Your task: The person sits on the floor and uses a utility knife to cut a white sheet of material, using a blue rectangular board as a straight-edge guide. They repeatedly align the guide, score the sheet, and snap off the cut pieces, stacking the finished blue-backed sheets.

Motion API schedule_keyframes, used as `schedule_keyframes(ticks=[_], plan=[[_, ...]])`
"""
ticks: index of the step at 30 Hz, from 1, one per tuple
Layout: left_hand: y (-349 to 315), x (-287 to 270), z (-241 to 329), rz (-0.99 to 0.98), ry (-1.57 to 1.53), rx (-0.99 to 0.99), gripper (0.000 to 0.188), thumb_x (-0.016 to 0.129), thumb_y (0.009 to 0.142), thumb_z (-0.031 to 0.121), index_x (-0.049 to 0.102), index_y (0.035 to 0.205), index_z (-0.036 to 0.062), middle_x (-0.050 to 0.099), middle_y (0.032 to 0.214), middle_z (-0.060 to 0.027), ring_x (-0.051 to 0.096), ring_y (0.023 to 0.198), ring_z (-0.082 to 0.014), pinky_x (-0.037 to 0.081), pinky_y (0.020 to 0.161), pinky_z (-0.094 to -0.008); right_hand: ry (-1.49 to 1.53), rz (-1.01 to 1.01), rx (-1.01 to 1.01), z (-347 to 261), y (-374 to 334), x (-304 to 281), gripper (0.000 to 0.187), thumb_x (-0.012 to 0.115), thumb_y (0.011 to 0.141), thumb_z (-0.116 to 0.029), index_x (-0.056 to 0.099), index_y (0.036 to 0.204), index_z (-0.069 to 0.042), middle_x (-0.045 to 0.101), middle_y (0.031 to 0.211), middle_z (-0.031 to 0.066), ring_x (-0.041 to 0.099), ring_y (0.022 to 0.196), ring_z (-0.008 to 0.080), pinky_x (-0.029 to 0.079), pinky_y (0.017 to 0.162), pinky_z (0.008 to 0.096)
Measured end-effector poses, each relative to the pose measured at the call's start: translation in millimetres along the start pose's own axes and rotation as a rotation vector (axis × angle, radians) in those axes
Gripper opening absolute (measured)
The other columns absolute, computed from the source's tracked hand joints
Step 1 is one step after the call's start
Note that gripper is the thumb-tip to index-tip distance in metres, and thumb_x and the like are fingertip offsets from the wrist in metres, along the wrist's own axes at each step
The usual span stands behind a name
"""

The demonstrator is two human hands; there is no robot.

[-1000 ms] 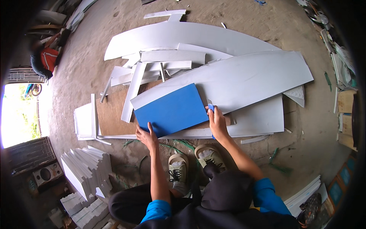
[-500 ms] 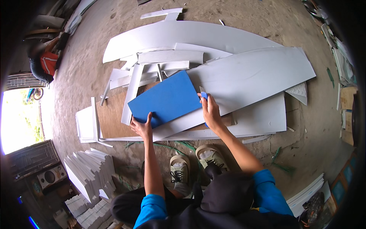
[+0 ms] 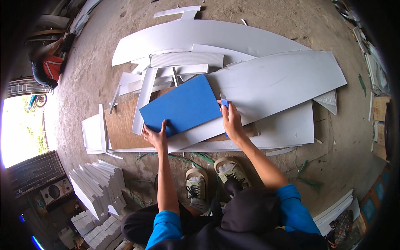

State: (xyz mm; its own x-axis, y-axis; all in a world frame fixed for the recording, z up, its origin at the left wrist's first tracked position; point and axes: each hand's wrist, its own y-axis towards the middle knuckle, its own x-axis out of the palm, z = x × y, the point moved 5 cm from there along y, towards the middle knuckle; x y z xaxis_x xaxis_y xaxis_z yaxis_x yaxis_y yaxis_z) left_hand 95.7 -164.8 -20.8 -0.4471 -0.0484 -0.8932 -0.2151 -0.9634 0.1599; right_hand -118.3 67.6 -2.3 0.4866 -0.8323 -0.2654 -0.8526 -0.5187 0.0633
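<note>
A flat blue rectangular board (image 3: 183,104) lies tilted on top of a large white sheet (image 3: 275,83). At its lower left corner my left hand (image 3: 156,137) grips the edge, thumb on the top face and fingers around the side. My right hand (image 3: 233,121) is closed around a blue-handled utility knife (image 3: 225,103), its blade pointing up and away from me beside the board's right edge. The fingertips of that hand are at this edge; whether the blade touches the board I cannot tell. Under the sheets shows a brown wooden panel (image 3: 125,125).
White strips and offcuts (image 3: 179,68) lie beyond the blue board, with a curved white sheet (image 3: 200,37) farther out. Stacked white pieces (image 3: 98,187) stand at lower left. My shoes (image 3: 196,183) are just below the sheets. Another person (image 3: 46,68) is at the far left.
Almost nothing differs. My right hand and the knife have shifted very slightly to the right; my left hand keeps its place on the blue board.
</note>
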Motion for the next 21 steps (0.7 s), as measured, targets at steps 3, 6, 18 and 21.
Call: schedule_keyframes(ticks=[3,6,18,21], plan=[[0.2,-1.8,0.9,-0.044,-0.001,-0.026,0.099,0.071,0.060,0.056,0.032,0.129,-0.0041,0.034,0.124,-0.0220,0.031,0.115,-0.0385,0.025,0.098,-0.0474,-0.023,-0.002,-0.013,0.2,0.0,1.0,0.024,0.037,0.094,-0.014,0.051,0.105,0.002,0.054,0.081,0.0124,0.052,0.072,0.0192,0.043,0.066,0.0308],[-2.9,-7.4,9.3,-0.076,0.108,-0.073,0.103,0.070,0.061,0.056,0.023,0.133,-0.0016,0.027,0.129,-0.0221,0.026,0.118,-0.0388,0.024,0.098,-0.0497,0.003,0.011,-0.003,1.3,0.0,0.8,0.023,0.038,0.094,-0.014,0.051,0.104,0.001,0.055,0.080,0.0118,0.052,0.072,0.0189,0.043,0.066,0.0305],[-7.1,49.0,216.4,-0.197,-0.009,0.790,0.027,0.043,0.088,0.020,0.050,0.104,0.0002,0.051,0.104,-0.0153,0.045,0.101,-0.0306,0.031,0.092,-0.0427,0.081,0.115,0.227,19.9,6.8,-27.1,0.027,0.036,0.095,-0.023,0.047,0.085,0.000,0.058,0.067,0.0083,0.057,0.057,0.0148,0.046,0.054,0.0275],[-7.2,66.7,218.2,-0.158,-0.066,0.810,0.025,0.041,0.089,0.021,0.051,0.097,0.0002,0.053,0.096,-0.0139,0.048,0.094,-0.0286,0.033,0.087,-0.0420,0.071,0.088,0.272,26.0,6.7,-26.5,0.026,0.037,0.095,-0.022,0.046,0.084,0.000,0.058,0.064,0.0076,0.056,0.054,0.0150,0.046,0.053,0.0278]])
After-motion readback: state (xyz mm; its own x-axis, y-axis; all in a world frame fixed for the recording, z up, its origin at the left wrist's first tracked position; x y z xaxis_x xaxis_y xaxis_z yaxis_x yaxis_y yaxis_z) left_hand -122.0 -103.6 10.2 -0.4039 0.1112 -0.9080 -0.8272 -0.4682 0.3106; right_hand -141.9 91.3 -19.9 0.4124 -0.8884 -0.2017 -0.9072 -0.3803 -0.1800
